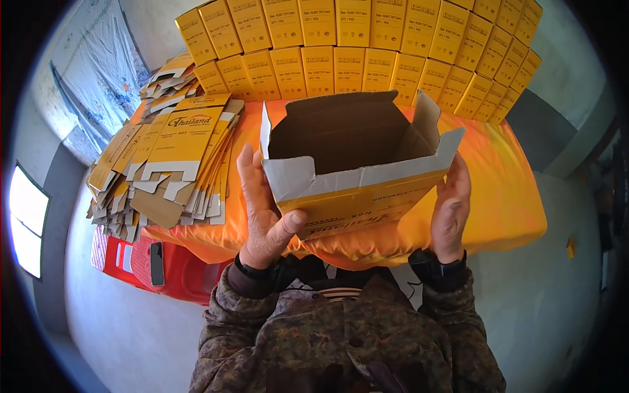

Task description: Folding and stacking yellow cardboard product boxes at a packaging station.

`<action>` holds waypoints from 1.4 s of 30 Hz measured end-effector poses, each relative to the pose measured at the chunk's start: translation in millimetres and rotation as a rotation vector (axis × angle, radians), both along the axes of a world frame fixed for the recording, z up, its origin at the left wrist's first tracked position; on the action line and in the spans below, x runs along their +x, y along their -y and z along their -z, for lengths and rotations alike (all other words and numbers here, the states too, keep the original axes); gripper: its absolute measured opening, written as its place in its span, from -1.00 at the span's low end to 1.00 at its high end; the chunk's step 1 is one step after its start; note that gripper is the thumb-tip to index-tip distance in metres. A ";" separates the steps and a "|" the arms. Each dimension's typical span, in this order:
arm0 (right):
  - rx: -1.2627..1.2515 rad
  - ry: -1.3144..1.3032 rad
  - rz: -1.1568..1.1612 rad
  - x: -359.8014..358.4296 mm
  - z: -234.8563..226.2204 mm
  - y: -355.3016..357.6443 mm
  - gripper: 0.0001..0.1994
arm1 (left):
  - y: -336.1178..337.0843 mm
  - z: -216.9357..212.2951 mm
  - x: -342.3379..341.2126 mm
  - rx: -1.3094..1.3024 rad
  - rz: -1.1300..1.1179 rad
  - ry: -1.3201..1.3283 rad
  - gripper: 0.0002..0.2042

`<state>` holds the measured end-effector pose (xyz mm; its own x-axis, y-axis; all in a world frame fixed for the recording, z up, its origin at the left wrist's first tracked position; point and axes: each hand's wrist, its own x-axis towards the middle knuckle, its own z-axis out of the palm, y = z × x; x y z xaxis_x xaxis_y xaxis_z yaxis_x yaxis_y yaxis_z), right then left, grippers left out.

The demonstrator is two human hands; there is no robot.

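"What's over on the left?"

"A pile of flattened cartons (180, 141), and below it a black phone (156, 264) (it lies on something red)."

"Then the left hand (262, 219)?"

"Left of centre, by the near left corner of the open box (367, 203). Its thumb stands well apart from the fingers and lies against the front wall; the fingers point up beside the left end."

"And the box itself?"

"Mid-frame, flaps raised, between the two hands. Its long axis runs left to right, from one palm toward the other, the right end slightly higher in the frame. Stacked yellow boxes (319, 72) line the top of the frame."

"The right hand (451, 216)?"

"Right of centre at the box's other end, fingers extended, not curled round anything. Whether it touches, I can't quite tell; the left looks nearer. Orange cloth (504, 183) spreads beyond it."
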<state>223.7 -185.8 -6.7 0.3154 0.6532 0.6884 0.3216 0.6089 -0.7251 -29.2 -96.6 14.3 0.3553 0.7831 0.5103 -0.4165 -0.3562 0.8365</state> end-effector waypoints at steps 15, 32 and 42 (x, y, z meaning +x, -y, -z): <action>0.253 0.584 -0.168 21.9 -78.7 -4.4 -0.09 | 5.8 5.5 -15.1 0.050 0.019 -0.062 0.08; 0.051 0.895 0.230 15.0 -96.6 5.2 -0.51 | -11.8 -29.2 -14.1 0.738 -0.319 -0.036 -0.17; 0.058 0.891 0.191 8.7 -97.0 1.7 -0.57 | 25.4 -67.0 11.7 1.247 -0.682 -0.840 -0.45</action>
